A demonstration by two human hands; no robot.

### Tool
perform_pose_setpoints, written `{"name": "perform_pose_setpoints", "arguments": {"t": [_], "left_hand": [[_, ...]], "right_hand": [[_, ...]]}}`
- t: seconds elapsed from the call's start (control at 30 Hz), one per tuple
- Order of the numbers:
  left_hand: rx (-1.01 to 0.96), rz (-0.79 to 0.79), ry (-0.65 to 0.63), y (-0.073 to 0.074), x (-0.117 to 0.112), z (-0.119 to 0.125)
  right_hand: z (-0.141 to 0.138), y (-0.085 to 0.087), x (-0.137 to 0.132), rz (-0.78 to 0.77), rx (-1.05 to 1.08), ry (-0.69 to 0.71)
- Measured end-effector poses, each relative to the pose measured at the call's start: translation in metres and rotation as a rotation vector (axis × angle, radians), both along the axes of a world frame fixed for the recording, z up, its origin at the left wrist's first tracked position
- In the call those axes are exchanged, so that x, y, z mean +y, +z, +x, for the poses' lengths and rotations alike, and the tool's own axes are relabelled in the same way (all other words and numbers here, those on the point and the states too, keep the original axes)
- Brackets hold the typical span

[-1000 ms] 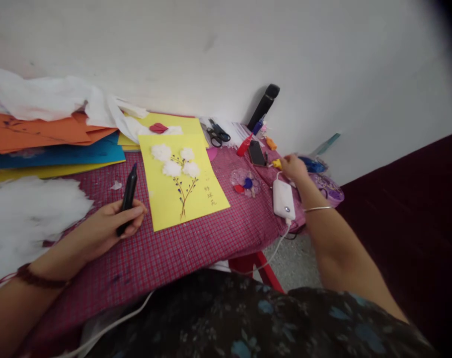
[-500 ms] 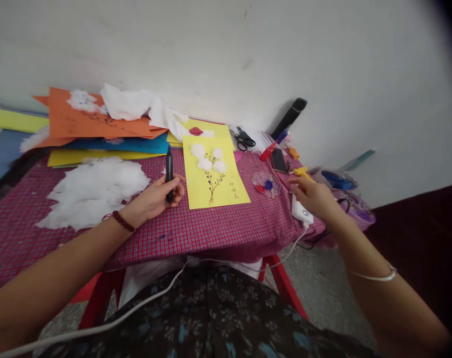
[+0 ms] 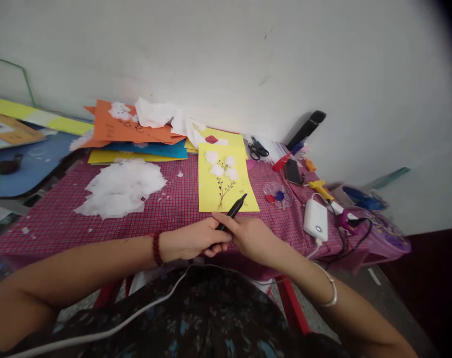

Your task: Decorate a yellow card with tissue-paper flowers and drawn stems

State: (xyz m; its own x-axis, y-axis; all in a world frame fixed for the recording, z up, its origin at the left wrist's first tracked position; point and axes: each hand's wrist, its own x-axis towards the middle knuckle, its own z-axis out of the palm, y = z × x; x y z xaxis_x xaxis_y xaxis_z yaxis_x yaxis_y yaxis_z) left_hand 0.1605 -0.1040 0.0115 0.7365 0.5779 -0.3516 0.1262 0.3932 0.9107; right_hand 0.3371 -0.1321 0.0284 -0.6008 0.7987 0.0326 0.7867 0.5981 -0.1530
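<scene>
My left hand point(image 3: 190, 242) is closed around the lower end of a black marker point(image 3: 234, 210), whose tip points up and to the right. My right hand point(image 3: 251, 234) meets it at the table's near edge, its fingers curled against the marker and the left hand. Just beyond the marker lies a yellow card point(image 3: 226, 179) with white cotton flowers on a drawn stem. A pile of white cotton point(image 3: 121, 187) rests on the red checked tablecloth point(image 3: 174, 214) to the left.
Orange, blue and yellow paper sheets point(image 3: 136, 136) are stacked at the back by the wall. To the right lie scissors point(image 3: 258, 147), a phone point(image 3: 293, 172), a white power bank point(image 3: 315, 220) with cable, a yellow glue gun point(image 3: 319, 188) and a small flower-shaped palette point(image 3: 277, 193).
My right hand has come back from the glue gun at the right edge to join the left hand. My left hand has drawn the marker toward me. The view has shifted left and back.
</scene>
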Motion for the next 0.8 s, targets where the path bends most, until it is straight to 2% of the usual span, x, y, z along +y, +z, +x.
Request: {"name": "perform_pose_setpoints", "arguments": {"t": [0.1, 0.17, 0.2, 0.23, 0.27, 0.33, 0.4, 0.53, 0.63, 0.8], "left_hand": [[0.056, 0.123, -0.16, 0.007, -0.004, 0.002], [0.066, 0.36, -0.247, 0.015, 0.006, -0.001], [0.066, 0.485, -0.208, 0.018, 0.016, -0.004], [0.071, 0.575, -0.104, 0.021, 0.027, -0.006], [0.08, 0.609, 0.06, 0.022, 0.04, -0.009], [0.075, 0.527, 0.469, 0.019, 0.067, -0.013], [0.09, 0.508, 0.654, 0.012, 0.091, -0.015], [0.151, 0.401, 0.845, -0.005, 0.119, -0.014], [0.156, 0.31, 0.901, -0.012, 0.129, -0.008], [0.159, 0.184, 0.945, -0.016, 0.147, -0.002]], "right_hand": [[0.011, -0.002, -0.006, -0.068, 0.058, -0.076], [0.026, -0.004, -0.005, -0.063, 0.123, -0.167], [0.036, -0.007, -0.003, -0.043, 0.164, -0.23], [0.046, -0.011, 0.001, -0.019, 0.21, -0.302], [0.057, -0.016, 0.006, 0.006, 0.257, -0.381], [0.077, -0.03, 0.015, 0.038, 0.327, -0.522], [0.092, -0.045, 0.022, 0.059, 0.345, -0.592], [0.101, -0.067, 0.022, 0.089, 0.352, -0.589], [0.101, -0.075, 0.018, 0.111, 0.343, -0.559], [0.102, -0.079, 0.019, 0.121, 0.315, -0.517]]}}
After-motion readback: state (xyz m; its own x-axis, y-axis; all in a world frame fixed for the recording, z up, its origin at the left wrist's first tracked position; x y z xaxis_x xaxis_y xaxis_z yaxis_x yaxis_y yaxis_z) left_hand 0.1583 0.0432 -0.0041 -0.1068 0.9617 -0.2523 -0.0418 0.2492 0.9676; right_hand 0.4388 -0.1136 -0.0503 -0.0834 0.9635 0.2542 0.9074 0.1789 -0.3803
